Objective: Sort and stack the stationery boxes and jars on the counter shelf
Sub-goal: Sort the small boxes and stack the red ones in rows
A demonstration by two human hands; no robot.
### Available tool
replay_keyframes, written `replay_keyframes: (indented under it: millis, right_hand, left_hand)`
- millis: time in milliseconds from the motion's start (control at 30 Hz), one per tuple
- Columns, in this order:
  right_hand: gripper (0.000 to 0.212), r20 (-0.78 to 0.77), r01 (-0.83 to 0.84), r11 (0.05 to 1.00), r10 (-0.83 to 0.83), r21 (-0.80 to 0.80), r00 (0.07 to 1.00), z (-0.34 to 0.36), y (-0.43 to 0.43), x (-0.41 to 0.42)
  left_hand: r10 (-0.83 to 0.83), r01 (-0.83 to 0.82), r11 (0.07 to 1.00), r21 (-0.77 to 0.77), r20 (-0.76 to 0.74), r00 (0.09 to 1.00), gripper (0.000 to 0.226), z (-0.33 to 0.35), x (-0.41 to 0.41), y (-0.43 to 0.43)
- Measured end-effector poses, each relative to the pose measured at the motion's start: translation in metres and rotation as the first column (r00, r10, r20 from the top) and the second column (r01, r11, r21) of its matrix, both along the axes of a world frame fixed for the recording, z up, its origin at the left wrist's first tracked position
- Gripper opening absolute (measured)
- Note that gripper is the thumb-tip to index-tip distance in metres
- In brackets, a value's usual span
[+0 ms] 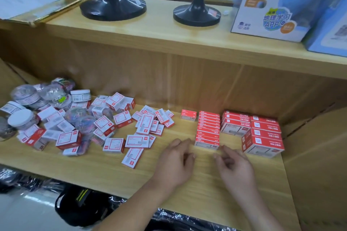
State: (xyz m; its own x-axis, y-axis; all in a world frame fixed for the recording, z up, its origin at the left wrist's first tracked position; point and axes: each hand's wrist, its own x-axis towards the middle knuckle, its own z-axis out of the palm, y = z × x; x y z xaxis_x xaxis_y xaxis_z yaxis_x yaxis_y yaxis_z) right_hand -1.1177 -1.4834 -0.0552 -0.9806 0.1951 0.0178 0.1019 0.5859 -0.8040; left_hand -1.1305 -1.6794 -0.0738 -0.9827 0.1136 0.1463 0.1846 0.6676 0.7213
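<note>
Both hands hover with nothing in them just in front of the tidy row of small red boxes [207, 130]. The left hand [175, 163] and the right hand [233, 164] have loosely curled fingers that pinch nothing, low over the wooden shelf [84, 170].

The step in hand looks like fetching the next box from the loose heap of red-and-white boxes [120, 129] to the left. To do it well, choose a box the same size as the row, turn its red face up and set it flush against its neighbours (a mixed size would probably make the stack lean).

Larger red boxes [262, 137] are stacked at the right end, and a lone small box [188, 115] stands behind the row. Clear jars [26, 96] with white lids crowd the far left. They seem to hold coloured clips or bands, but blur leaves that uncertain.
</note>
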Motion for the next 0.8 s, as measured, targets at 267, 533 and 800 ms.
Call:
replay_keyframes:
  millis: [267, 533, 800]
  right_hand:
    - [0.018, -0.01, -0.164, 0.977, 0.164, -0.137, 0.986, 0.015, -0.068, 0.016]
    - [0.041, -0.147, -0.275, 0.937, 0.31, 0.216, 0.939, 0.016, -0.165, -0.052]
    - [0.061, 0.038, -0.303, 0.897, 0.308, 0.321, 0.951, 0.008, -0.186, -0.08]
  left_hand:
    - [-0.026, 0.032, 0.983, 0.179, -0.038, 0.999, 0.02, 0.023, 0.055, -0.08]
    - [-0.088, -0.014, 0.892, -0.451, -0.205, 0.975, 0.021, 0.048, 0.003, -0.174]
    - [-0.229, 0.151, 0.895, -0.42, -0.143, 0.963, 0.033, 0.05, -0.006, -0.19]
